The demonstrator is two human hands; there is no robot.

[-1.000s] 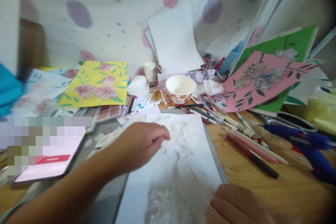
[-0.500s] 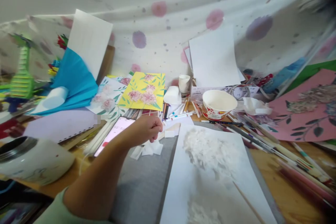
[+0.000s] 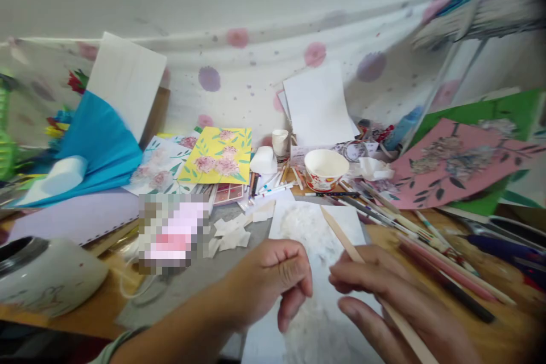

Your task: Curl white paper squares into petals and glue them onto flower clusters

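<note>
My left hand [image 3: 273, 281] is curled in a loose fist over the near part of a white sheet [image 3: 315, 224] that bears white crumpled paper flowers; whether it holds anything I cannot make out. My right hand [image 3: 396, 301] pinches a thin wooden stick [image 3: 350, 244] that points up and to the left across the sheet. The two hands nearly meet above the paper. Small white paper scraps [image 3: 232, 233] lie on the grey mat [image 3: 200, 273] left of the sheet.
A paper bowl [image 3: 326, 168], a small cup [image 3: 280, 142], pens and pencils [image 3: 409, 222] crowd the back and right. Flower cards in yellow [image 3: 217, 156] and pink [image 3: 452, 162], blue paper [image 3: 100, 148], a white jar [image 3: 46, 276] at the left, a phone-like device.
My left hand has drawn back from the scraps near the pens to the near edge of the sheet. My right hand with the stick has come up into view beside it. The view swung.
</note>
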